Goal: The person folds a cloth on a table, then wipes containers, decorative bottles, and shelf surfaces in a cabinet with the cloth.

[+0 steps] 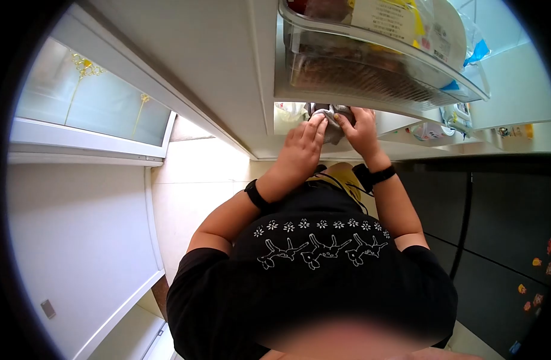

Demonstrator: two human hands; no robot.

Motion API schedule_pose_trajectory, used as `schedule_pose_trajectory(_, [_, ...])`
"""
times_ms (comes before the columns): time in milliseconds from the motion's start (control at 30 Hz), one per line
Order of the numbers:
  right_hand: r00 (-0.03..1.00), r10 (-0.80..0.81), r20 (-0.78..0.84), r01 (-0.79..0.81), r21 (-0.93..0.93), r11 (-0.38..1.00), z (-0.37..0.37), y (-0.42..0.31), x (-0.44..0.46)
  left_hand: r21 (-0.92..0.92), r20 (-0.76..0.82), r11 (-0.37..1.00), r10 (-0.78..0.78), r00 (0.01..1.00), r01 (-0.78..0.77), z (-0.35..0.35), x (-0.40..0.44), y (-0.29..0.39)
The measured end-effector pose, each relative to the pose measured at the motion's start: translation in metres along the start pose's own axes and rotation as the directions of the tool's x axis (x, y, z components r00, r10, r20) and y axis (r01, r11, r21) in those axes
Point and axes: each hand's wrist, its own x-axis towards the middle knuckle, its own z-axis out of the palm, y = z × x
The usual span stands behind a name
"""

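Note:
On a low shelf in front of me lies a crumpled grey bundle (333, 133), a soft bag or cloth; I cannot tell which. My left hand (298, 150) reaches to its near left side, with the fingers close together pinching its folded edge. From the right, my right hand (363, 133) grips the same bundle between thumb and fingers. Something dark shows behind the folds, partly hidden by the hands. A pale yellowish packet (288, 114) sits just left of the bundle.
A clear plastic bin (380, 69) full of packages juts out above my hands. More packets (458, 117) and a yellow-orange container (515, 132) stand on shelves at right. A white cabinet side (227, 78) rises at left; a dark fridge-like panel (509, 240) is at right.

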Motion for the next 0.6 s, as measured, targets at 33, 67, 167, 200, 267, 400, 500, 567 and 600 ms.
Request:
schedule_pose_trajectory(33, [1.0,0.001,0.001,-0.001,-0.003,1.0,0.0,0.001,0.003,-0.003,-0.001,1.0,0.0,1.0,0.0,0.002,0.0,0.0])
schedule_pose_trajectory(67, [0.998,0.018,0.052,-0.019,0.021,1.0,0.0,0.003,0.008,0.027,-0.023,1.0,-0.014,1.0,0.015,0.005,0.001,0.001])
schedule_pose_trajectory(167, [0.968,0.119,0.222,-0.131,0.04,0.991,-0.005,-0.007,0.028,0.078,-0.014,0.992,-0.096,0.995,0.097,0.007,0.007,0.003])
schedule_pose_trajectory(200, [0.921,0.206,0.331,-0.228,0.027,0.973,-0.005,-0.011,0.035,0.102,0.022,0.982,-0.16,0.987,0.157,0.006,0.01,0.002])
schedule_pose_trajectory(267, [0.945,0.036,0.324,-0.03,-0.023,0.999,0.008,0.007,0.042,0.106,0.017,0.982,-0.158,0.987,0.155,0.007,0.013,-0.001])
schedule_pose_trajectory(400, [0.839,-0.479,0.259,0.532,-0.574,0.622,0.038,0.04,0.047,0.147,-0.012,0.98,-0.137,0.99,0.137,0.009,0.015,-0.003])
schedule_pose_trajectory(500, [0.981,-0.181,0.074,0.195,-0.418,0.887,0.046,0.026,0.04,0.232,-0.088,0.966,-0.097,0.991,0.115,0.016,0.024,-0.004])
schedule_pose_trajectory(567, [0.973,-0.213,0.088,0.227,-0.513,0.828,0.045,0.023,0.038,0.284,-0.078,0.953,-0.092,0.993,0.111,0.026,0.03,-0.004])
schedule_pose_trajectory(600, [0.966,-0.236,0.108,0.253,-0.6,0.759,0.044,0.023,0.036,0.333,-0.063,0.937,-0.09,0.994,0.105,0.031,0.032,-0.004])
